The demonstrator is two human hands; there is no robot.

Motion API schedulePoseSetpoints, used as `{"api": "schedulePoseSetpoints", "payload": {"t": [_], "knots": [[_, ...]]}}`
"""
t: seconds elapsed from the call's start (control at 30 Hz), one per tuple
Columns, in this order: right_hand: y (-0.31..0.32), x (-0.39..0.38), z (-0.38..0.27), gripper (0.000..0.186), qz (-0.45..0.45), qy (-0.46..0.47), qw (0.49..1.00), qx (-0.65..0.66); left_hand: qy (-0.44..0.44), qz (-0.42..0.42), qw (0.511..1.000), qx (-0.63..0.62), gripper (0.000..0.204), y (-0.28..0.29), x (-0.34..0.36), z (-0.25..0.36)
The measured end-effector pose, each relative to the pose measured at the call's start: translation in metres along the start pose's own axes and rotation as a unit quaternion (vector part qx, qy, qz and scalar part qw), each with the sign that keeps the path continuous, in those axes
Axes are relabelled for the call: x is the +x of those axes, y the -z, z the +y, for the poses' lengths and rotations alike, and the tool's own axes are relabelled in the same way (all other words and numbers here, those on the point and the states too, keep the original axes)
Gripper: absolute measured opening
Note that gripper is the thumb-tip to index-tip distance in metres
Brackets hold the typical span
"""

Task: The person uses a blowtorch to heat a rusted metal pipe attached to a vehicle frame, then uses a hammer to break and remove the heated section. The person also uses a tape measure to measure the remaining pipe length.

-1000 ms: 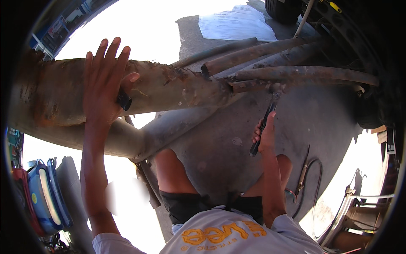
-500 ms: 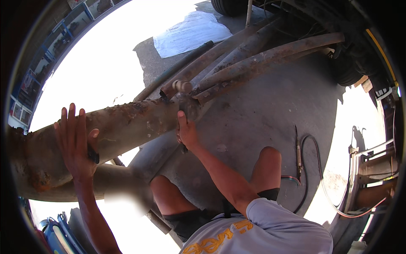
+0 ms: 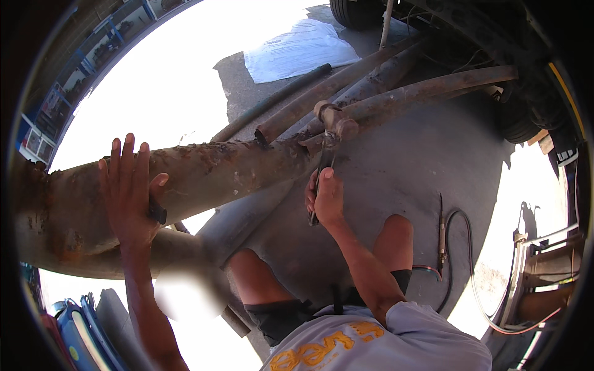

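Note:
My right hand is closed round the dark handle of a hammer. The hammer is raised, its worn, rusty head beyond the right end of a thick rusty pipe. No contact between the head and the pipe shows. My left hand lies flat against the pipe toward its left end, fingers stretched out and the thumb apart. Beside the base of that thumb shows a small black piece; I cannot tell what it is.
Several long rusty pipes lie beyond the thick one, near a white sheet. Right of my knees, a torch-like tool rests on the floor beside a dark hose. A vehicle tyre stands at the back.
My right hand has swung the hammer up and to the right, away from the pipe's end. My left hand stays flat on the pipe. The whole view has shifted slightly.

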State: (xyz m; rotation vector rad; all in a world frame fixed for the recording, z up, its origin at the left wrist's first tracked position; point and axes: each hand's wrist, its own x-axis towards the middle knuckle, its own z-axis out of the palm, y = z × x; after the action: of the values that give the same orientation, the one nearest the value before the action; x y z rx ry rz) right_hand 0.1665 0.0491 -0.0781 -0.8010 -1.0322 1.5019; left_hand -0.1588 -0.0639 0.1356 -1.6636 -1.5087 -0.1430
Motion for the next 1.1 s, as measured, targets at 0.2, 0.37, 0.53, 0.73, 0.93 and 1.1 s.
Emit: {"api": "schedulePoseSetpoints", "payload": {"t": [0.2, 0.37, 0.53, 0.73, 0.93, 1.1], "knots": [[-0.046, 0.041, 0.043, 0.078, -0.005, 0.06, 0.997, 0.051, 0.002, 0.01, 1.0, 0.006, 0.053, 0.001, 0.003, 0.003], [-0.013, 0.042, 0.063, 0.075, 0.132, -0.254, 0.957, 0.045, 0.008, 0.013, 1.0, 0.012, 0.052, 0.003, 0.003, 0.006], [0.028, 0.005, 0.048, 0.069, 0.097, -0.241, 0.965, 0.019, -0.005, 0.017, 1.0, 0.013, 0.052, 0.0, 0.003, 0.004], [0.032, -0.02, 0.034, 0.047, 0.029, -0.225, 0.973, -0.049, 0.003, 0.019, 1.0, 0.009, 0.052, -0.002, 0.001, 0.004], [0.077, -0.013, 0.046, 0.038, 0.078, -0.274, 0.874, 0.394, -0.005, 0.015, 1.0, 0.009, 0.051, -0.001, 0.003, 0.005], [0.156, -0.011, 0.092, 0.042, 0.206, -0.136, 0.79, 0.561, -0.011, -0.015, 1.0, 0.001, 0.051, -0.001, -0.002, 0.001]]}}
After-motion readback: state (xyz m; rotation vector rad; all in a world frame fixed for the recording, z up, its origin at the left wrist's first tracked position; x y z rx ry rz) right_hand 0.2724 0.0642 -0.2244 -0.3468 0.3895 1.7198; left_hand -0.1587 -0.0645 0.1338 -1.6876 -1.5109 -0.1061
